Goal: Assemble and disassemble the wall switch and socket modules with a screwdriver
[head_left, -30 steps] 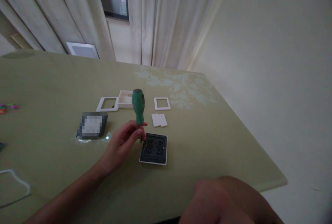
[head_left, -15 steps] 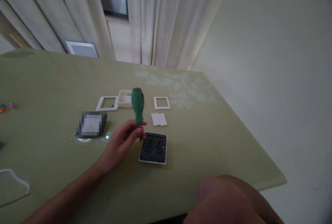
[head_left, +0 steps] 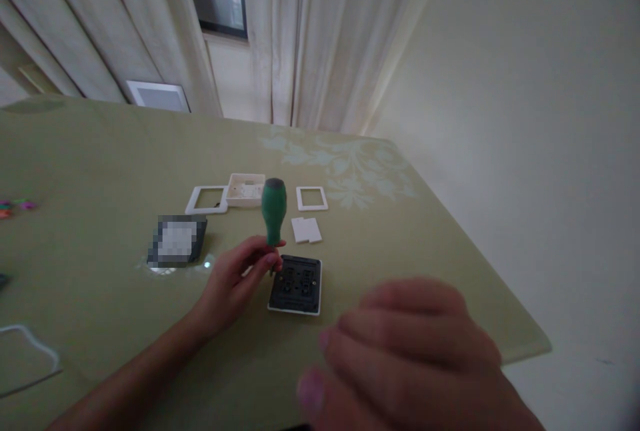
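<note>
My left hand point(head_left: 243, 271) pinches a screwdriver point(head_left: 274, 211) by its metal shaft, the green handle pointing up. The tip points down at the left edge of a square switch plate point(head_left: 296, 286), which lies with its black back up and a white rim showing. Close to the camera, my right hand point(head_left: 405, 358) is raised to the right of the plate, apart from it and blurred. Its fingers are curled together towards the thumb, and whatever they may hold is hidden.
Behind the screwdriver stand a white box point(head_left: 245, 191) and a white frame point(head_left: 191, 201). Another white frame point(head_left: 325, 199) and two white panels point(head_left: 307, 230) lie farther right. A dark square piece point(head_left: 200, 238) is at left, a white cord point(head_left: 37, 341) lower left. A wall point(head_left: 565, 171) borders the right.
My right hand has risen and moved left into fuller view, fingers curled. The screwdriver handle has shifted slightly right in my left hand. The switch plate has stayed put.
</note>
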`<state>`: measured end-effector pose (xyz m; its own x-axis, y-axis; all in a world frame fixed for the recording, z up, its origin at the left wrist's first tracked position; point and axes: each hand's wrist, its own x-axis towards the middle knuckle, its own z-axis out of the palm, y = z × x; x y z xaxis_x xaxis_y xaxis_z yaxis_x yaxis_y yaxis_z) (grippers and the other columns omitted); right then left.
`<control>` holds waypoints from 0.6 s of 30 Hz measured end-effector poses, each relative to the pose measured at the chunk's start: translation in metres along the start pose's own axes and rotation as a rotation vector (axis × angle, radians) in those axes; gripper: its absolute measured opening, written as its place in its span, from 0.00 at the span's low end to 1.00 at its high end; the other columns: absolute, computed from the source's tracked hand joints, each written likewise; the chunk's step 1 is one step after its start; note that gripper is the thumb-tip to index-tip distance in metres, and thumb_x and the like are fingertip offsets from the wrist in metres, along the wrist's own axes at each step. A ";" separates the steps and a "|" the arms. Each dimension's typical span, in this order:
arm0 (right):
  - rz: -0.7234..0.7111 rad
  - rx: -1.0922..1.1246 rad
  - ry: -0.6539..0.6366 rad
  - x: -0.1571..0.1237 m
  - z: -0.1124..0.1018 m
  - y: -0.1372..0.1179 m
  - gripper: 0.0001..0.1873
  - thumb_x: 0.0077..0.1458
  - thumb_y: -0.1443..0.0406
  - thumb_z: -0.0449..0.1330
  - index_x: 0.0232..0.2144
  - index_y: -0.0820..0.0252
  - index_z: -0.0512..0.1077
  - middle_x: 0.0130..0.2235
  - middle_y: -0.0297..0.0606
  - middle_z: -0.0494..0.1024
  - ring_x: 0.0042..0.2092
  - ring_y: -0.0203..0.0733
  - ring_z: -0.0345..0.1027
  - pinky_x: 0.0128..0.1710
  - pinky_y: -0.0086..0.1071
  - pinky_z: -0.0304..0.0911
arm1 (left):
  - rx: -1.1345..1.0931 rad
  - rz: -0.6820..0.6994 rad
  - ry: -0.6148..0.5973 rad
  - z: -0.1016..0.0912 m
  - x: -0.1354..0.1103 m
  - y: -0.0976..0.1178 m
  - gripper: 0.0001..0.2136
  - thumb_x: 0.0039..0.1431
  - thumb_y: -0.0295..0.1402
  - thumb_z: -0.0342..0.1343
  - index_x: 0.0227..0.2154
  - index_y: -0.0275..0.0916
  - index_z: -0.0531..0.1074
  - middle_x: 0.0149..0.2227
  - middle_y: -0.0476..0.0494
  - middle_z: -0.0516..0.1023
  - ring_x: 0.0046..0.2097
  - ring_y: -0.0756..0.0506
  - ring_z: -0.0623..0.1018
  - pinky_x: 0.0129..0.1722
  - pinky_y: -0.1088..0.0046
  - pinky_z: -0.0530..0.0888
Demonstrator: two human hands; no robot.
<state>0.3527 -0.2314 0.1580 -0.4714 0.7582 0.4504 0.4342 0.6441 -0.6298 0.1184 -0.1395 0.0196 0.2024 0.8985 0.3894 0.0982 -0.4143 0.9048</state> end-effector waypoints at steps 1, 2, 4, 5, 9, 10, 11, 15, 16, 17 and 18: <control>-0.097 -0.105 0.204 0.015 0.000 0.011 0.23 0.57 0.62 0.78 0.53 0.45 0.80 0.33 0.31 0.83 0.32 0.44 0.78 0.35 0.38 0.76 | 0.047 0.047 -0.003 0.000 -0.001 0.002 0.05 0.73 0.30 0.62 0.46 0.44 0.82 0.34 0.49 0.85 0.35 0.46 0.85 0.37 0.74 0.81; -0.255 -0.150 0.339 0.031 0.000 0.023 0.29 0.56 0.58 0.80 0.57 0.47 0.78 0.31 0.28 0.80 0.28 0.37 0.73 0.32 0.33 0.73 | 0.092 0.104 -0.012 0.000 -0.002 0.005 0.05 0.72 0.29 0.63 0.45 0.45 0.82 0.34 0.49 0.85 0.35 0.46 0.85 0.36 0.74 0.80; -0.206 -0.102 0.435 0.056 0.002 0.048 0.42 0.55 0.48 0.79 0.66 0.52 0.71 0.28 0.23 0.73 0.24 0.33 0.65 0.25 0.29 0.64 | 0.167 0.233 -0.043 0.001 -0.004 0.010 0.07 0.71 0.26 0.62 0.44 0.46 0.82 0.35 0.49 0.85 0.36 0.46 0.85 0.36 0.74 0.79; -0.164 -0.093 0.344 0.064 0.004 0.058 0.43 0.56 0.46 0.77 0.66 0.55 0.70 0.29 0.24 0.74 0.25 0.33 0.66 0.25 0.28 0.63 | 0.195 0.292 -0.060 0.001 -0.006 0.012 0.08 0.72 0.25 0.62 0.46 0.46 0.82 0.36 0.49 0.85 0.35 0.46 0.84 0.36 0.75 0.79; -0.138 -0.016 0.070 0.072 0.006 0.065 0.17 0.66 0.51 0.71 0.41 0.59 0.78 0.32 0.28 0.79 0.27 0.28 0.67 0.30 0.25 0.63 | 0.287 0.386 -0.139 0.003 -0.010 0.012 0.08 0.77 0.29 0.58 0.52 0.47 0.79 0.38 0.47 0.85 0.35 0.45 0.83 0.34 0.74 0.78; -0.131 -0.010 0.086 0.070 0.004 0.062 0.16 0.67 0.52 0.71 0.36 0.59 0.78 0.30 0.27 0.78 0.27 0.28 0.66 0.30 0.25 0.62 | 0.328 0.365 -0.182 0.004 -0.010 0.010 0.09 0.77 0.34 0.59 0.56 0.47 0.77 0.43 0.44 0.85 0.39 0.43 0.84 0.38 0.71 0.80; -0.114 -0.012 0.135 0.070 0.000 0.060 0.16 0.67 0.54 0.71 0.34 0.58 0.77 0.28 0.27 0.76 0.26 0.29 0.66 0.29 0.25 0.62 | 0.381 0.337 -0.233 0.005 -0.010 0.008 0.15 0.76 0.40 0.61 0.61 0.46 0.74 0.50 0.40 0.85 0.46 0.39 0.85 0.45 0.65 0.83; -0.043 -0.005 0.545 0.072 -0.025 0.068 0.13 0.65 0.56 0.73 0.32 0.56 0.79 0.28 0.30 0.78 0.27 0.33 0.68 0.27 0.28 0.63 | 0.596 0.247 -0.423 0.009 -0.010 -0.004 0.42 0.60 0.53 0.74 0.71 0.42 0.64 0.68 0.29 0.75 0.65 0.25 0.76 0.66 0.40 0.75; -0.026 0.019 0.626 0.073 -0.029 0.076 0.13 0.64 0.55 0.74 0.33 0.56 0.80 0.28 0.31 0.78 0.27 0.33 0.68 0.25 0.28 0.62 | 0.617 0.226 -0.447 0.010 -0.010 -0.007 0.42 0.59 0.51 0.75 0.70 0.42 0.64 0.67 0.30 0.76 0.65 0.25 0.76 0.66 0.39 0.74; 0.020 0.065 0.694 0.072 -0.032 0.086 0.14 0.62 0.54 0.75 0.34 0.56 0.81 0.29 0.31 0.79 0.25 0.32 0.67 0.23 0.28 0.60 | 0.623 0.199 -0.466 0.010 -0.011 -0.009 0.41 0.58 0.48 0.76 0.69 0.42 0.65 0.67 0.31 0.76 0.65 0.26 0.76 0.66 0.39 0.74; 0.091 0.148 0.731 0.071 -0.033 0.097 0.15 0.60 0.52 0.76 0.35 0.56 0.81 0.28 0.30 0.79 0.22 0.31 0.65 0.20 0.27 0.58 | 0.617 0.168 -0.476 0.010 -0.011 -0.010 0.40 0.57 0.45 0.77 0.68 0.42 0.66 0.66 0.32 0.77 0.64 0.27 0.76 0.66 0.41 0.75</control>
<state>0.3867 -0.1119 0.1491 0.2139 0.7153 0.6653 0.3156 0.5940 -0.7400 0.1254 -0.1466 0.0045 0.6429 0.7164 0.2711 0.5230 -0.6691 0.5280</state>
